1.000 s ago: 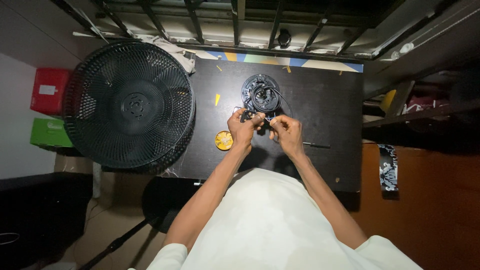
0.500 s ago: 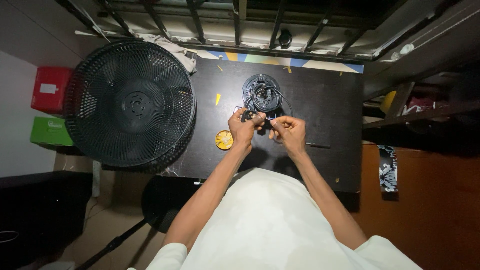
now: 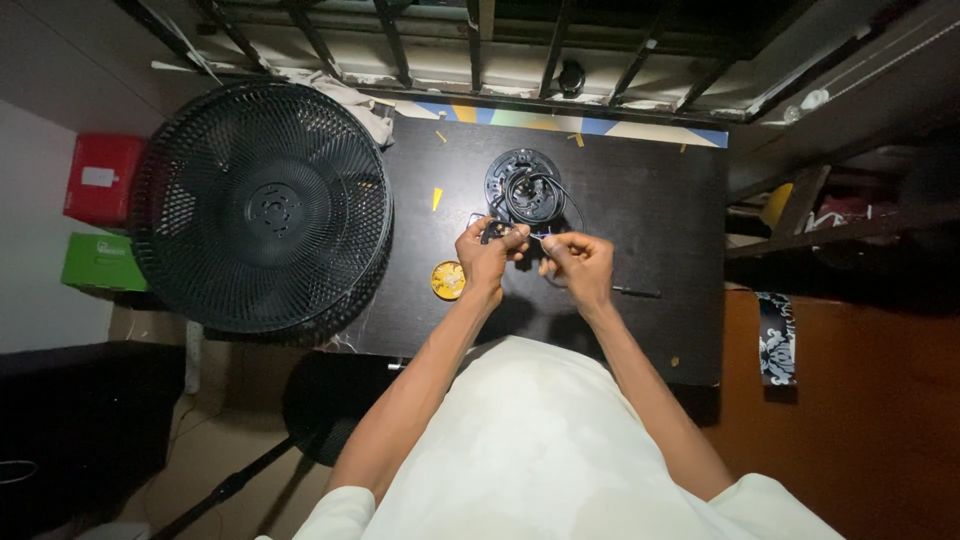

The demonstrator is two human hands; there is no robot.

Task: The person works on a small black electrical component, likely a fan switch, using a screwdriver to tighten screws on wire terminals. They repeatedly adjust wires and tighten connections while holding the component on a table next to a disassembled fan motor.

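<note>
Together our left hand [image 3: 489, 256] and right hand [image 3: 578, 264] each grip closed on a small wired part [image 3: 497, 231] above the dark surface [image 3: 650, 200].

Matt black table [image 3: 660, 200]; black plastic fan grille [image 3: 262, 208] (meshed, slightly glossy).

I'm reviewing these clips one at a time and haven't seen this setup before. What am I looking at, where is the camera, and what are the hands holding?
There is no machine here: a person works with bare hands, filmed by a camera on their head looking straight down. The left hand and right hand meet over a dark table, pinching a small dark part and thin wires; it is too small to tell more. The wires run to a round black part just beyond. A big black fan grille rests on the table's left end, and a small yellow disc lies beside the left wrist.
</note>
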